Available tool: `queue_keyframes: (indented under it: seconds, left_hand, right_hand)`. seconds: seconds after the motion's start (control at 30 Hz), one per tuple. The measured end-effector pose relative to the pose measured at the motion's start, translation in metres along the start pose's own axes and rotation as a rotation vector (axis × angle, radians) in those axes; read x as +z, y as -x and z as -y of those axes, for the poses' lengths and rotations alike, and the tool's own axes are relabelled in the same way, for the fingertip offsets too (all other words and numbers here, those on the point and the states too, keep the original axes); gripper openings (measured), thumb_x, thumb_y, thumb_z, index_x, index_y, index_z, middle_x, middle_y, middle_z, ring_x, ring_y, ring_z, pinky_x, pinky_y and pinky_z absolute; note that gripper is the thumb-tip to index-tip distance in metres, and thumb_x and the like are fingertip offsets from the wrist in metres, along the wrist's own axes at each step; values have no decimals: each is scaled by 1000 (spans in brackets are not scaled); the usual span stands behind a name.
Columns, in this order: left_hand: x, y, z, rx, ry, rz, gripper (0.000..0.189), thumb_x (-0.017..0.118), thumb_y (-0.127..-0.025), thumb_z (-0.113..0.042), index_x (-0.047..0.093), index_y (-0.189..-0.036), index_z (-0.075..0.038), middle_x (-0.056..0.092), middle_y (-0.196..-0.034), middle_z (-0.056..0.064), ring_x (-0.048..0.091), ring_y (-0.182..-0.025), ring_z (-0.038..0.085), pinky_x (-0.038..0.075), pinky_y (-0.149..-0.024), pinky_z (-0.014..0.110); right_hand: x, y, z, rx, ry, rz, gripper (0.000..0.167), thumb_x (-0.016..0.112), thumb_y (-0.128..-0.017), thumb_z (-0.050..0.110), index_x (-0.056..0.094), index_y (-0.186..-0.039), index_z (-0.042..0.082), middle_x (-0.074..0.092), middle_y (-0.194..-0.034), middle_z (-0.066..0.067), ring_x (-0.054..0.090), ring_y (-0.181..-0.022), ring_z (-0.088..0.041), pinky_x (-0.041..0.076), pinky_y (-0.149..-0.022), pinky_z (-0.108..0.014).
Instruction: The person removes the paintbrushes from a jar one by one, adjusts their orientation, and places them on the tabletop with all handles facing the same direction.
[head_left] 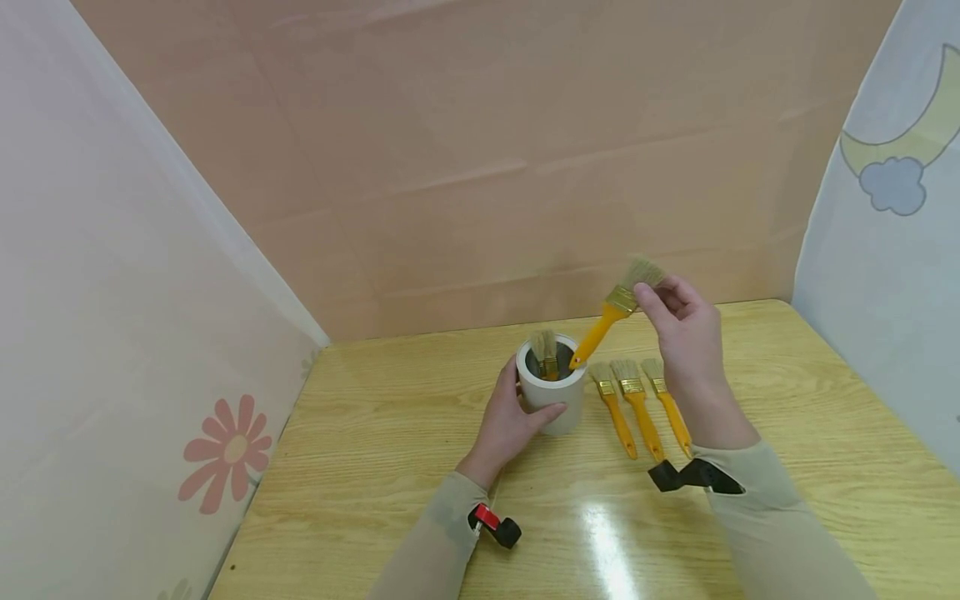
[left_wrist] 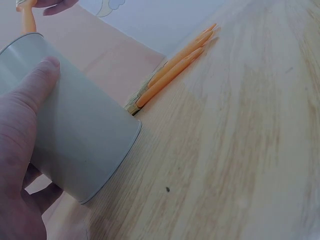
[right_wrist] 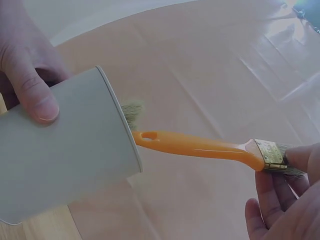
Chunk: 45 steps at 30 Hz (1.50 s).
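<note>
A pale grey cylindrical cup (head_left: 561,407) stands on the table, tilted in the wrist views by their angle. My left hand (head_left: 512,421) grips its side, thumb across the front (left_wrist: 42,80). Bristles of a paintbrush (head_left: 544,348) poke up inside the cup. My right hand (head_left: 688,329) pinches another paintbrush (right_wrist: 195,145) near its metal band and bristles. That brush slants with its orange handle down, the holed handle end at the cup's rim. Three more paintbrushes (head_left: 636,408) lie on the table to the right of the cup, below the right hand.
The wooden table (head_left: 375,458) reaches back to a pinkish-brown sheet (head_left: 487,167). White sheets bound it on the left, with a red flower print (head_left: 235,450), and on the right, with a moon and cloud print (head_left: 892,185).
</note>
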<state>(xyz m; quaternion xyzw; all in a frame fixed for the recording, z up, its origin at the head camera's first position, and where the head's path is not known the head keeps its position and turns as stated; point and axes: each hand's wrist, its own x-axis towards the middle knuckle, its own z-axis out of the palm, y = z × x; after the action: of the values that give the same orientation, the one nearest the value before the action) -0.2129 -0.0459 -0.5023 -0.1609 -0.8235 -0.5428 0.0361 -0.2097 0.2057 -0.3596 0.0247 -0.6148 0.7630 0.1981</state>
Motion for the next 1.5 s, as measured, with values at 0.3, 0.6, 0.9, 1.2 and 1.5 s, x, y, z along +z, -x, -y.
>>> queue_keyframes:
  seconds: [0.3, 0.6, 0.9, 1.2, 1.5]
  left_hand:
    - [-2, 0, 2, 6, -5, -7, 103, 95, -90, -42, 32, -171, -36, 50, -158, -15, 51, -143, 10, 47, -119, 44]
    - [-5, 2, 4, 8, -7, -6, 104, 95, -91, -42, 31, -172, -34, 49, -160, -12, 51, -145, 13, 47, -120, 46]
    - [-6, 4, 2, 13, 11, -9, 103, 95, -90, -44, 32, -171, -37, 50, -158, -15, 50, -145, 11, 47, -120, 47]
    - [-5, 5, -2, 14, 6, -16, 102, 95, -90, -44, 33, -171, -35, 50, -158, -14, 51, -145, 12, 46, -120, 47]
    - [-2, 4, -5, 8, -7, -9, 102, 95, -90, -44, 33, -171, -35, 50, -158, -13, 51, -144, 12, 48, -119, 46]
  right_hand:
    - [-11, -3, -3, -14, -166, -115, 13, 80, -103, 10, 76, -113, 3, 71, -102, -3, 64, -98, -16, 57, -97, -20]
    - [-22, -2, -6, 22, -195, -140, 15, 82, -101, 9, 76, -113, 1, 69, -107, -5, 65, -100, -16, 58, -95, -19]
    - [-42, 0, -16, 69, -54, -122, 14, 82, -102, 15, 75, -111, 6, 71, -103, 2, 63, -98, -12, 54, -92, -15]
    - [-65, -2, -19, 117, 193, -69, 19, 81, -104, 26, 77, -119, 16, 70, -108, 12, 61, -108, -6, 48, -89, -11]
    - [-87, -6, -27, 130, 485, 15, 52, 73, -108, 41, 66, -146, 6, 65, -117, 22, 59, -114, -1, 48, -88, -7]
